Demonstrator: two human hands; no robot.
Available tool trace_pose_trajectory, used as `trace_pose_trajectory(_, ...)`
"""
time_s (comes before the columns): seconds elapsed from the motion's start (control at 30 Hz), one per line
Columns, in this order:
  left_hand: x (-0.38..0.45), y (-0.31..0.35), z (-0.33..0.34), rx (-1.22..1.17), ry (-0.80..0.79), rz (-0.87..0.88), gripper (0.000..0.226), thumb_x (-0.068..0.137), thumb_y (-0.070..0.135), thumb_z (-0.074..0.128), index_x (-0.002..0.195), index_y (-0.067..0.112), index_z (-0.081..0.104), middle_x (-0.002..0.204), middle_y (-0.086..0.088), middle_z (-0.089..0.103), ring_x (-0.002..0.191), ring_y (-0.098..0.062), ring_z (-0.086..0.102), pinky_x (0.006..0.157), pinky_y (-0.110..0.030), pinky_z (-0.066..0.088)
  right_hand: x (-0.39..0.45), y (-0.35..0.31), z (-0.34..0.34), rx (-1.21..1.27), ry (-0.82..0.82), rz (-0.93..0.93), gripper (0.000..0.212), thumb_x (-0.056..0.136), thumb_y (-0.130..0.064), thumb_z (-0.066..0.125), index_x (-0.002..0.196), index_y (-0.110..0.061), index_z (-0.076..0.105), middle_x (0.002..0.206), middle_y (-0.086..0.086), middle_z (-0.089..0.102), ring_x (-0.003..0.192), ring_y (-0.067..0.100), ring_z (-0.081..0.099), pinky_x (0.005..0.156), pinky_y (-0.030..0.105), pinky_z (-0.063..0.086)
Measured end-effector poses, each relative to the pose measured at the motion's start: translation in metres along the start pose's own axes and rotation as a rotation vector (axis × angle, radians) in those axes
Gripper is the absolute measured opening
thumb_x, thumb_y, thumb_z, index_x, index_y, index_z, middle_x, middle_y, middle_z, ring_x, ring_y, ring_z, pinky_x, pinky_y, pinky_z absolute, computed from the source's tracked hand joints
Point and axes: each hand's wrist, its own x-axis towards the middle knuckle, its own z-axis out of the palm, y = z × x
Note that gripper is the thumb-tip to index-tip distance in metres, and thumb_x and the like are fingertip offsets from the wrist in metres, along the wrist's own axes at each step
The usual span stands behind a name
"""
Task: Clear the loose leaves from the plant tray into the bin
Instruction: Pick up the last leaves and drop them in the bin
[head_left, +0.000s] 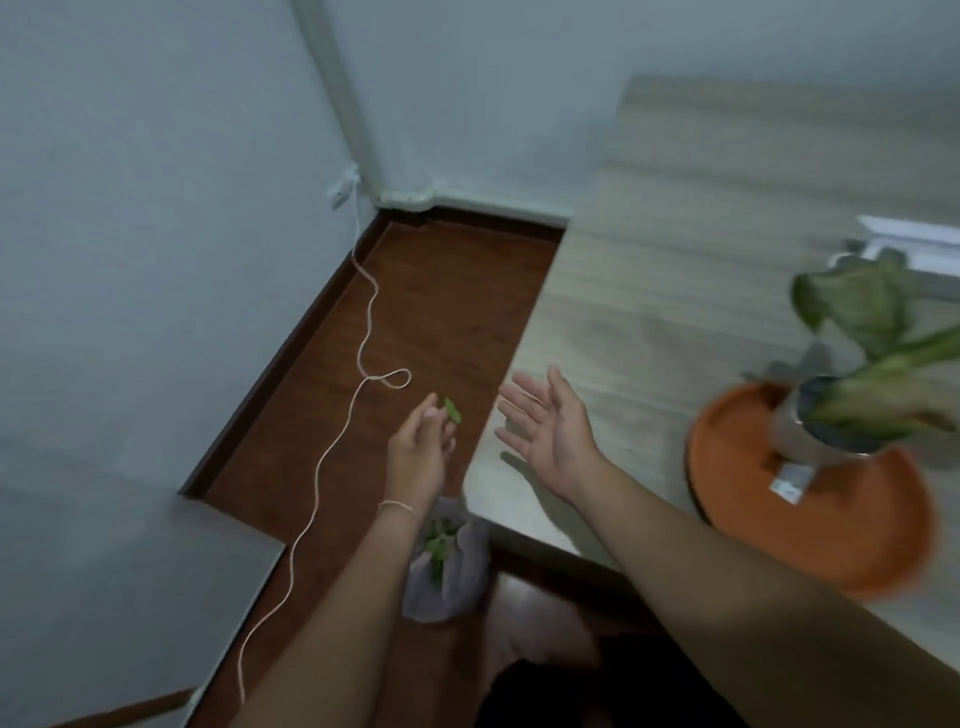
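My left hand (421, 447) reaches out over the floor and pinches a small green leaf (451, 410) between its fingertips. Below my left forearm, on the floor against the table's corner, stands a bin lined with a grey bag (460, 571) that holds several green leaves. My right hand (550, 423) hovers over the table's left edge, palm up, fingers spread, holding nothing. The round orange plant tray (737, 457) lies on the table to the right, with a potted plant (862, 364) in a metal pot standing in it.
A light wooden table (649, 270) fills the right side. A white cable (332, 447) snakes across the dark red floor from a wall socket. A grey surface (119, 582) sits at the lower left. Walls close in on the left and at the back.
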Motion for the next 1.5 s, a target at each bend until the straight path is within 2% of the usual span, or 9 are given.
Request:
trace_pose_trajectory(0.13, -0.018, 0.004, 0.082, -0.134, -0.091, -0.084, 0.035, 0.1, 0.018, 0.045, 0.133, 0.007, 0.052, 0.112, -0.014, 0.069, 0.103, -0.025, 0.069, 0.098, -0.042, 0.051, -0.035, -0.051, -0.086, 0.094, 0.129, -0.082, 0.048, 0.098, -0.055, 0.044, 0.12, -0.018, 0.063, 0.14, 0.011, 0.06, 0.126, 0.026, 0.056, 0.089, 0.043, 0.052)
trace_pose_trajectory(0.33, -0.053, -0.013, 0.193, -0.074, -0.264, -0.162, 0.022, 0.088, 0.007, 0.067, 0.109, 0.003, 0.069, 0.107, -0.026, 0.071, 0.101, -0.04, 0.07, 0.085, -0.043, 0.059, -0.1, -0.085, -0.202, 0.228, 0.241, -0.125, 0.042, 0.098, -0.048, 0.047, 0.117, -0.016, 0.067, 0.132, 0.01, 0.065, 0.122, 0.027, 0.059, 0.089, 0.046, 0.052)
trace_pose_trajectory(0.5, -0.076, -0.041, 0.262, 0.025, -0.371, -0.278, 0.022, 0.083, 0.004, 0.07, 0.105, 0.005, 0.068, 0.11, -0.031, 0.069, 0.098, -0.037, 0.069, 0.078, -0.036, 0.062, -0.159, -0.096, -0.293, 0.226, 0.341, -0.149, 0.044, 0.092, -0.044, 0.051, 0.12, -0.013, 0.065, 0.123, 0.012, 0.072, 0.114, 0.03, 0.065, 0.082, 0.045, 0.053)
trace_pose_trajectory(0.67, -0.09, -0.063, 0.307, 0.094, -0.358, -0.345, 0.032, 0.08, 0.0, 0.072, 0.111, -0.004, 0.064, 0.105, -0.025, 0.07, 0.091, -0.032, 0.07, 0.081, -0.038, 0.061, -0.185, -0.108, -0.363, 0.262, 0.475, -0.122, 0.038, 0.102, -0.036, 0.042, 0.125, -0.011, 0.06, 0.129, 0.016, 0.064, 0.119, 0.035, 0.059, 0.095, 0.051, 0.048)
trace_pose_trajectory(0.93, -0.105, -0.079, 0.332, 0.211, -0.322, -0.387, 0.021, 0.082, -0.001, 0.069, 0.102, -0.006, 0.068, 0.09, -0.023, 0.07, 0.079, -0.028, 0.068, 0.083, -0.041, 0.058, -0.177, -0.137, -0.401, 0.212, 0.51, -0.108, 0.038, 0.103, -0.034, 0.042, 0.13, -0.01, 0.056, 0.124, 0.013, 0.065, 0.113, 0.035, 0.059, 0.1, 0.052, 0.045)
trace_pose_trajectory(1.13, -0.102, -0.086, 0.328, 0.283, -0.357, -0.38, 0.006, 0.084, 0.002, 0.068, 0.088, -0.001, 0.071, 0.073, -0.017, 0.074, 0.071, -0.029, 0.067, 0.074, -0.039, 0.06, -0.154, -0.136, -0.384, -0.19, 0.455, -0.18, 0.018, 0.094, -0.028, 0.063, 0.109, -0.026, 0.072, 0.104, 0.008, 0.078, 0.094, 0.028, 0.075, 0.072, 0.039, 0.06)
trace_pose_trajectory(1.27, -0.104, -0.089, 0.327, 0.318, -0.429, -0.457, 0.01, 0.084, 0.003, 0.068, 0.092, -0.002, 0.071, 0.082, -0.019, 0.075, 0.075, -0.028, 0.072, 0.066, -0.033, 0.061, -0.132, -0.111, -0.359, -0.669, 0.31, -0.206, 0.033, 0.08, -0.042, 0.073, 0.111, -0.048, 0.067, 0.095, -0.022, 0.075, 0.08, 0.002, 0.072, 0.069, 0.026, 0.056)
trace_pose_trajectory(1.4, -0.109, -0.093, 0.332, 0.295, -0.473, -0.507, 0.004, 0.082, 0.001, 0.069, 0.081, 0.003, 0.073, 0.083, -0.02, 0.074, 0.075, -0.028, 0.07, 0.062, -0.033, 0.061, -0.118, -0.092, -0.344, -1.112, 0.229, -0.325, 0.046, 0.069, -0.06, 0.067, 0.11, -0.074, 0.052, 0.105, -0.04, 0.058, 0.084, -0.007, 0.063, 0.068, 0.017, 0.051)
trace_pose_trajectory(1.5, -0.113, -0.098, 0.33, 0.298, -0.45, -0.529, 0.004, 0.082, 0.002, 0.069, 0.083, 0.003, 0.074, 0.089, -0.023, 0.072, 0.081, -0.031, 0.068, 0.067, -0.035, 0.06, -0.121, -0.085, -0.341, -1.308, 0.268, -0.418, 0.059, 0.069, -0.06, 0.062, 0.125, -0.067, 0.043, 0.103, -0.043, 0.052, 0.085, -0.009, 0.057, 0.068, 0.01, 0.042)
